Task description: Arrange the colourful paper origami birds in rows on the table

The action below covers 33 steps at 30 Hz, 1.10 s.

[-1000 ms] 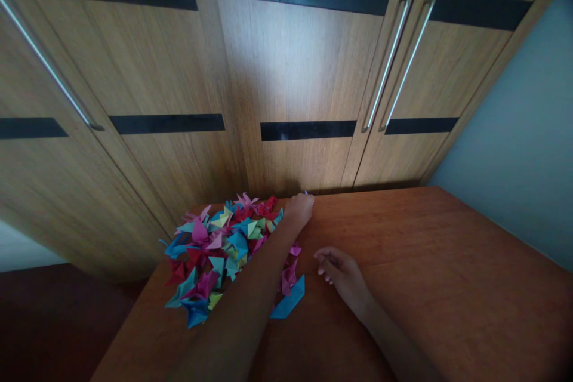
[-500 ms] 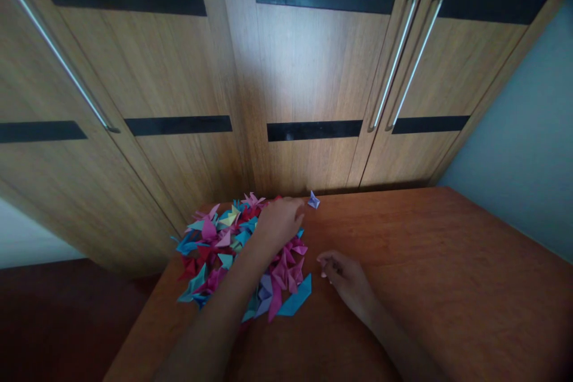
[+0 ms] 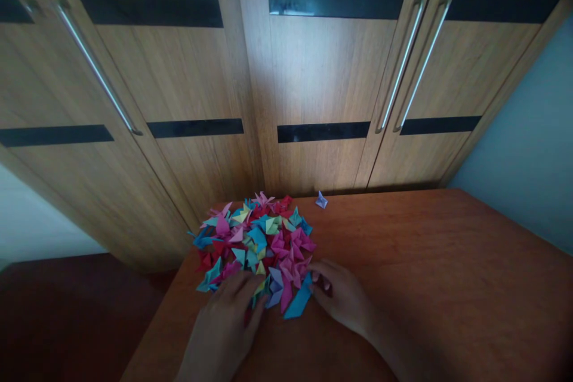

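A pile of small folded paper cranes point(image 3: 257, 239) in pink, red, blue, teal, yellow and lilac lies on the table. My left hand point(image 3: 230, 307) rests at its near left edge, thumb and fingers apart, touching the closest pieces; its fingertips partly cover them. At the right edge, my right hand point(image 3: 342, 295) has loosely curled fingers, with a gap between thumb and forefinger. Its fingertips touch the end of a flat blue folded paper point(image 3: 298, 300). One lilac folded paper piece point(image 3: 321, 200) sits apart near the table's back edge.
The reddish-brown wooden table point(image 3: 425, 262) stretches to the right. Behind it stands a wooden wardrobe point(image 3: 322, 71) with black bands and long metal handles point(image 3: 405, 62). A pale blue wall point(image 3: 528, 119) is on the right, and dark floor shows at lower left.
My left hand has drawn back from the pile's far right side to its near left edge. My right hand has moved left to the blue paper, which has shifted slightly. The view has turned slightly left.
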Each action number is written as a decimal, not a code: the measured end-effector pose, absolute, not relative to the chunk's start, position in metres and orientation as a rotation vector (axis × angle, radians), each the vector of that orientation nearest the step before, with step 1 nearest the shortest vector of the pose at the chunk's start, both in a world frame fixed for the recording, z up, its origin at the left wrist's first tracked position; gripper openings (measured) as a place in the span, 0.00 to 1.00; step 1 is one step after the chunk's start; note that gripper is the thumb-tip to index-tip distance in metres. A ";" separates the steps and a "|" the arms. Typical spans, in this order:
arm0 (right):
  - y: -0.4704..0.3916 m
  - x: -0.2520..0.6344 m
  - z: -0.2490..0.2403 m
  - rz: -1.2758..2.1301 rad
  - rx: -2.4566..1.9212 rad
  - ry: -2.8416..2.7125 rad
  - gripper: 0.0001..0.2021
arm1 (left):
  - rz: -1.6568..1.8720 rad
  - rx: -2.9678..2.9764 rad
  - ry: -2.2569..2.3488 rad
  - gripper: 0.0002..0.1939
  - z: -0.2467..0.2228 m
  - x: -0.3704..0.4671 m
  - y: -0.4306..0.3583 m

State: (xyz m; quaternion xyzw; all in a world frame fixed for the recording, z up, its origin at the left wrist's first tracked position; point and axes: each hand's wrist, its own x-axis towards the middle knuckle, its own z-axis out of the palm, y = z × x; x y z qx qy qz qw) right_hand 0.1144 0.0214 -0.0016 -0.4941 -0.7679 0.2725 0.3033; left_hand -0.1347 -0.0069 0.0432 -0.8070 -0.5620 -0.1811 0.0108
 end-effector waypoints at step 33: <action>0.027 0.115 -0.011 0.799 -1.238 -1.902 0.11 | -0.476 -2.411 -1.670 0.09 0.023 -0.120 -0.020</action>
